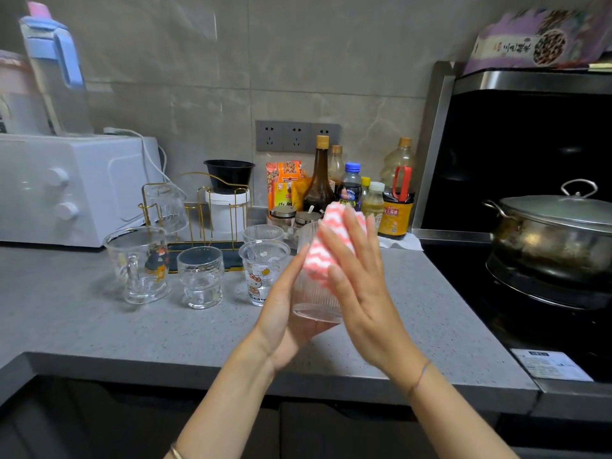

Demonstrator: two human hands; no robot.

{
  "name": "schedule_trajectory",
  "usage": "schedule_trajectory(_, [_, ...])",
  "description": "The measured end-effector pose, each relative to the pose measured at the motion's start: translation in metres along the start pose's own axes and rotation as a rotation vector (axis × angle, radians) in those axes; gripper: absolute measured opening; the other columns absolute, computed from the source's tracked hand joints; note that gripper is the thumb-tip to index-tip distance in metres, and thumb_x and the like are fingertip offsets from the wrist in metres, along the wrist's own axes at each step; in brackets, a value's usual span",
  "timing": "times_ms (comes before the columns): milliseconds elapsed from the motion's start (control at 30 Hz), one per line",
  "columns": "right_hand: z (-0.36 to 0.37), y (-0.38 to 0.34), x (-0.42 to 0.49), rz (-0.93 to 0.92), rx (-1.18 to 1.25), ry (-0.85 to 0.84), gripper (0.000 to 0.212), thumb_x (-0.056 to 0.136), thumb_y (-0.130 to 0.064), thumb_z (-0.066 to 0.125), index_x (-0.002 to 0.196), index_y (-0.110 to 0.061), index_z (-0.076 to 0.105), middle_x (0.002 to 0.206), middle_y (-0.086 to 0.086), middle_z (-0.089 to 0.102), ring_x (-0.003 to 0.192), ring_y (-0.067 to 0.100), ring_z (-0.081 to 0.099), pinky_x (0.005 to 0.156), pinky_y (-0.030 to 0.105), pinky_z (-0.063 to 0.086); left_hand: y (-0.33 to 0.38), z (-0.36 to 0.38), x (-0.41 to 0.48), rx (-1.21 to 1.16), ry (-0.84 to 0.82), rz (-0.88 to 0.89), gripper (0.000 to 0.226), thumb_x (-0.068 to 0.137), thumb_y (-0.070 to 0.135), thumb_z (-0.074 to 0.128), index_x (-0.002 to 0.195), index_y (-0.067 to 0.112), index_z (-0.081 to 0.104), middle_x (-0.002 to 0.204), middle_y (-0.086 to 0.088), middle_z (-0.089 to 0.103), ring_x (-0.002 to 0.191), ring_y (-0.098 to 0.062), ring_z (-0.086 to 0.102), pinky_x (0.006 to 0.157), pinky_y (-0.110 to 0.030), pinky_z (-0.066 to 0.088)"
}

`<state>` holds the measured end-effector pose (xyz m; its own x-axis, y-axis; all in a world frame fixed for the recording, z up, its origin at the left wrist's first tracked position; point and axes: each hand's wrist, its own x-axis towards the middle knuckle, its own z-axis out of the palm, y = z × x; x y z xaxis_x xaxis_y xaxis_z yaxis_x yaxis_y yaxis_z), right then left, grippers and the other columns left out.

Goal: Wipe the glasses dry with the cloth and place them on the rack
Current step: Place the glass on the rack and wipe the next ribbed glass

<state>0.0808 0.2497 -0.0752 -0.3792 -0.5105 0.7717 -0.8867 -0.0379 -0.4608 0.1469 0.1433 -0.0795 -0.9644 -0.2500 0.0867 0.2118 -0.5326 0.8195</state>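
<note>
A: Hands?
B: Left hand (281,313) cradles the glass (311,299) at frame centre. Its fingers run nearly straight up the side, and the thumb looks tucked under the base. Right hand (361,293) is flat with fingers together, pressing the cloth (318,256) against the glass wall.
A: So the glass is off the counter (99,326)?
B: Yes, held in the air just above it, tilted, mouth pointing away.
A: Rack?
B: The rack (198,210) is centre left. One cup (167,207) is hung on it upside down. Four glasses (200,276) are waiting in front of it, so I'd call the task early.
A: Risks?
B: The main one is slip. Only the left hand really holds the glass, the right just pushes on it. The glass is likely wet, so a hard wipe could shove it out of the palm and onto the counter.
A: Anything else?
B: The reach to the rack passes over the four glasses, and a low carry could knock one over. The cloth bulges past the rim and could drag on the bottles (351,190) just behind. I can't tell if the inside is dry.
</note>
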Motion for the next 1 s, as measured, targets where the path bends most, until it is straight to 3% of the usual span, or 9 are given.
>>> schedule_trajectory(100, [-0.001, 0.0, 0.005, 0.007, 0.01, 0.009, 0.051, 0.099, -0.049, 0.025, 0.148, -0.033, 0.027, 0.16, -0.016, 0.003, 0.147, 0.01, -0.013, 0.12, 0.029, -0.003, -0.001, -0.001, 0.0, -0.001, 0.004, 0.022, 0.054, 0.081, 0.053, 0.059, 0.121, 0.018, 0.068, 0.113, -0.013, 0.069, 0.093, -0.022, 0.067, 0.082, -0.039, 0.05])
schedule_trajectory(267, [0.011, -0.005, -0.016, 0.001, 0.081, -0.016, 0.051, 0.1, -0.046, 0.03, 0.147, -0.028, 0.032, 0.16, -0.014, 0.009, 0.149, 0.016, -0.007, 0.121, 0.041, 0.006, 0.001, 0.005, 0.001, -0.043, -0.014, 0.071, 0.042, 0.078, 0.051, 0.054, 0.094, 0.022, 0.08, 0.104, -0.008, 0.074, 0.089, -0.018, 0.071, 0.081, -0.035, 0.055])
schedule_trajectory(433, [0.018, -0.01, -0.043, -0.046, 0.052, -0.112, 0.05, 0.1, -0.046, 0.031, 0.148, -0.03, 0.031, 0.16, -0.013, 0.007, 0.149, 0.018, -0.008, 0.119, 0.028, -0.001, 0.001, 0.002, 0.004, -0.133, 0.011, 0.002, 0.052, 0.078, 0.057, 0.056, 0.085, 0.011, 0.08, 0.096, -0.01, 0.073, 0.086, -0.021, 0.072, 0.085, -0.037, 0.051])
schedule_trajectory(600, [0.014, -0.01, -0.039, -0.057, 0.01, -0.128, 0.05, 0.101, -0.047, 0.027, 0.149, -0.032, 0.029, 0.16, -0.014, 0.006, 0.148, 0.02, -0.01, 0.12, 0.031, 0.0, 0.0, 0.001, 0.002, -0.145, -0.017, 0.009, 0.051, 0.08, 0.054, 0.053, 0.086, 0.012, 0.081, 0.099, -0.009, 0.074, 0.087, -0.019, 0.072, 0.084, -0.034, 0.057])
schedule_trajectory(700, [0.007, -0.006, -0.022, -0.03, 0.033, -0.047, 0.05, 0.1, -0.047, 0.026, 0.149, -0.034, 0.024, 0.161, -0.014, 0.004, 0.148, 0.016, -0.011, 0.12, 0.03, -0.001, 0.0, 0.004, -0.001, -0.094, -0.037, -0.001, 0.049, 0.084, 0.053, 0.05, 0.102, 0.017, 0.078, 0.112, -0.008, 0.072, 0.094, -0.017, 0.07, 0.085, -0.033, 0.055])
schedule_trajectory(833, [-0.003, 0.002, 0.003, 0.081, 0.144, 0.022, 0.048, 0.099, -0.044, 0.029, 0.147, -0.037, 0.026, 0.159, -0.02, 0.002, 0.147, 0.006, -0.011, 0.117, 0.018, -0.002, -0.007, 0.001, -0.002, -0.081, -0.008, -0.05, 0.058, 0.089, 0.055, 0.049, 0.125, 0.012, 0.066, 0.12, -0.013, 0.067, 0.102, -0.023, 0.065, 0.088, -0.039, 0.051])
schedule_trajectory(900, [0.001, 0.001, 0.002, 0.048, 0.116, 0.027, 0.048, 0.1, -0.042, 0.031, 0.147, -0.033, 0.027, 0.16, -0.016, 0.004, 0.147, 0.008, -0.009, 0.119, 0.022, -0.001, -0.008, 0.0, -0.001, -0.083, -0.009, -0.023, 0.057, 0.088, 0.055, 0.051, 0.123, 0.012, 0.067, 0.112, -0.013, 0.069, 0.095, -0.022, 0.067, 0.081, -0.036, 0.054])
schedule_trajectory(1000, [0.009, -0.004, -0.01, 0.002, 0.09, 0.014, 0.051, 0.1, -0.046, 0.028, 0.148, -0.027, 0.03, 0.161, -0.012, 0.006, 0.148, 0.015, -0.008, 0.12, 0.03, 0.001, -0.005, 0.002, 0.001, -0.105, -0.027, 0.011, 0.052, 0.087, 0.056, 0.047, 0.104, 0.017, 0.077, 0.104, -0.009, 0.073, 0.089, -0.019, 0.071, 0.078, -0.033, 0.056])
